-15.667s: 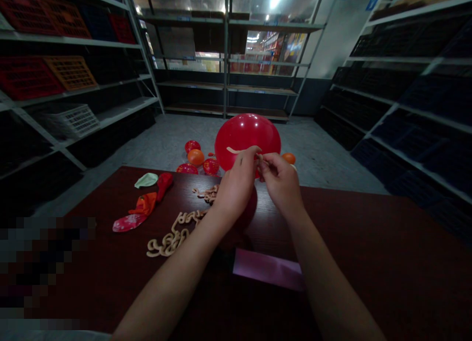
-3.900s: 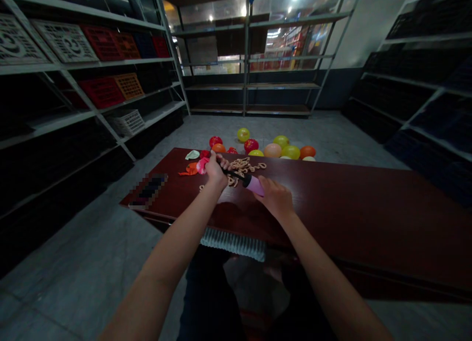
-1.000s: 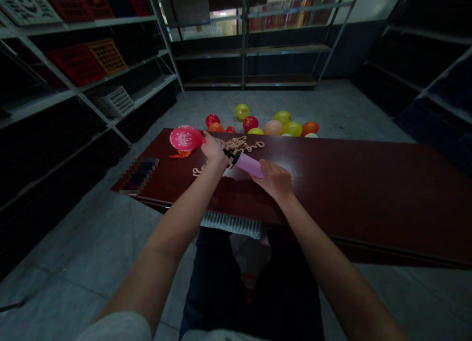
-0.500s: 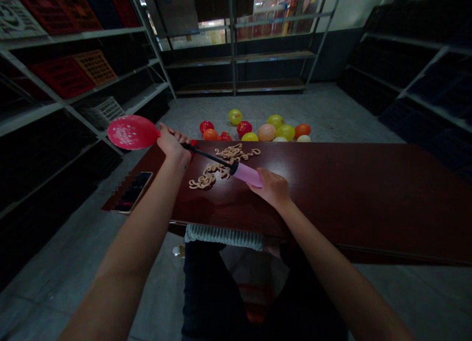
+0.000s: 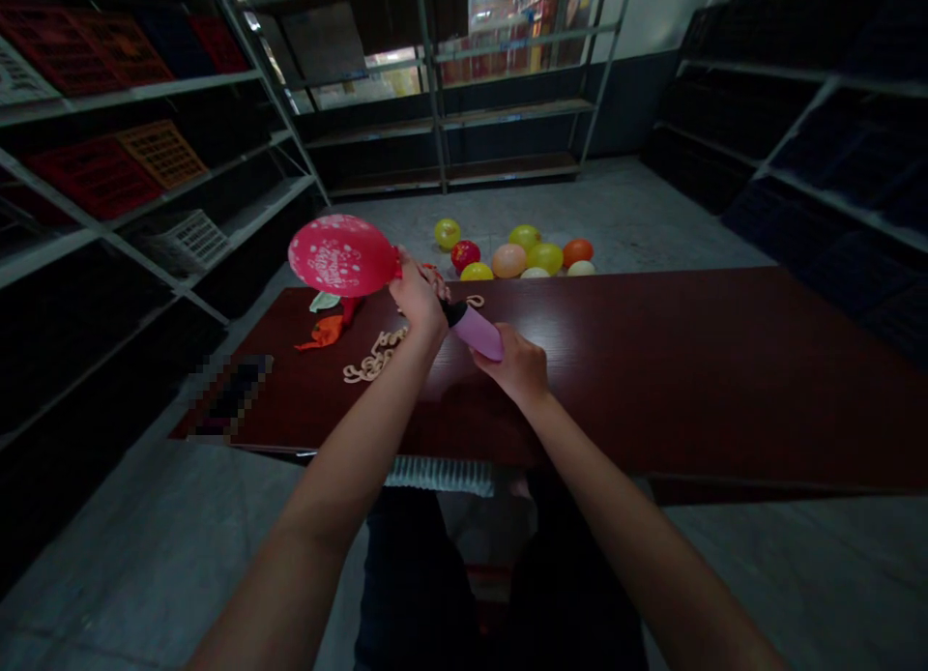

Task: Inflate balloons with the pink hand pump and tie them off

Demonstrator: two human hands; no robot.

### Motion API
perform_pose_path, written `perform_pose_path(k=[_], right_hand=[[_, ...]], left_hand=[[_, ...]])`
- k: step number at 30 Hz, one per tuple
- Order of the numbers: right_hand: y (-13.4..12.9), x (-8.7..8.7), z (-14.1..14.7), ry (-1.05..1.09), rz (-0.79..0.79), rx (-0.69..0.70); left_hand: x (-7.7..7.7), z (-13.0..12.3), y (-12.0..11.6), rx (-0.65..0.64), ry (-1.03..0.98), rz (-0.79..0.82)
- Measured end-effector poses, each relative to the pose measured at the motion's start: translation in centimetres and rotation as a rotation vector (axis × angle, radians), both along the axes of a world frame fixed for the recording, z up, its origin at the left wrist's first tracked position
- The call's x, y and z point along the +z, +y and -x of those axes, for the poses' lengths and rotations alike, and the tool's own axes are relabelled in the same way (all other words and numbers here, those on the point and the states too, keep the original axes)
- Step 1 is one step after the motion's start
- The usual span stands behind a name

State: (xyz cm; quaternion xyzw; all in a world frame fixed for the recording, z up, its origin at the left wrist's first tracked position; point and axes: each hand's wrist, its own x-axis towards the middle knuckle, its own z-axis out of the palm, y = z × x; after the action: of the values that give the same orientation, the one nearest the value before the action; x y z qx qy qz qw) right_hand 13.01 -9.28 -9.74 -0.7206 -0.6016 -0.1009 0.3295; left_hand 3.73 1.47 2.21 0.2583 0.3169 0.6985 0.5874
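Note:
My left hand (image 5: 420, 294) is closed around the neck of a red balloon (image 5: 340, 255) with white print, where it meets the black end of a balloon pump. The balloon is partly inflated and points left. My right hand (image 5: 520, 364) grips the pump's pink barrel (image 5: 478, 333), which almost meets my left hand. Below my left wrist lies a tangle of beige twisted pieces (image 5: 369, 360) on the table, partly hidden by my arm. Limp balloons, an orange one (image 5: 324, 333) and a pale green one (image 5: 324, 303), rest farther left on the tabletop.
The dark red table (image 5: 652, 381) spans the space before me. A phone-like object (image 5: 233, 397), blurred out, lies near its left edge. Several inflated balloons (image 5: 508, 261) sit on the floor beyond. Shelves with crates (image 5: 163, 154) stand left, with more shelving behind and right.
My hands have come together, sliding the pump's black rod into the pink barrel. The red balloon has moved right with my left hand and looks larger. The view has shifted slightly.

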Motion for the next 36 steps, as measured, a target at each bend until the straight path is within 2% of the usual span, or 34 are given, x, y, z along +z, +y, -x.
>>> perform_pose_path(k=[3,9,12,16,20,24,27,30,33,36], right_hand=[[0.0,0.3,0.4,-0.039,0.037,0.009],[-0.3,0.3,1.1,-0.196,0.085,0.111],[-0.7,0.3,1.0,-0.262,0.067,0.142],[-0.9,0.5,1.0,-0.307,0.018,0.199],[-0.8,0.4,1.2,-0.296,-0.02,0.253],[-0.6,0.0,0.9,-0.22,-0.029,0.243],[-0.4,-0.2,0.5,-0.159,-0.024,0.155],[-0.2,-0.3,0.3,-0.101,-0.032,0.104],[0.1,-0.4,0.3,-0.047,-0.039,0.085],[0.2,-0.4,0.2,-0.004,-0.025,0.024]], left_hand=[[-0.8,1.4,0.4,-0.001,-0.009,0.069],[-1.6,7.1,1.7,0.061,-0.099,0.207],[-0.9,10.3,2.4,0.107,-0.112,0.225],[1.0,14.9,3.2,0.16,-0.104,0.219],[2.7,17.3,3.2,0.149,-0.115,0.185],[3.6,15.9,2.8,0.156,-0.124,0.106],[4.1,13.3,2.7,0.183,-0.102,0.072],[4.4,9.9,2.4,0.156,-0.067,0.019],[3.8,6.0,1.6,0.081,-0.015,-0.031],[2.2,2.3,0.5,0.0,0.031,-0.037]])
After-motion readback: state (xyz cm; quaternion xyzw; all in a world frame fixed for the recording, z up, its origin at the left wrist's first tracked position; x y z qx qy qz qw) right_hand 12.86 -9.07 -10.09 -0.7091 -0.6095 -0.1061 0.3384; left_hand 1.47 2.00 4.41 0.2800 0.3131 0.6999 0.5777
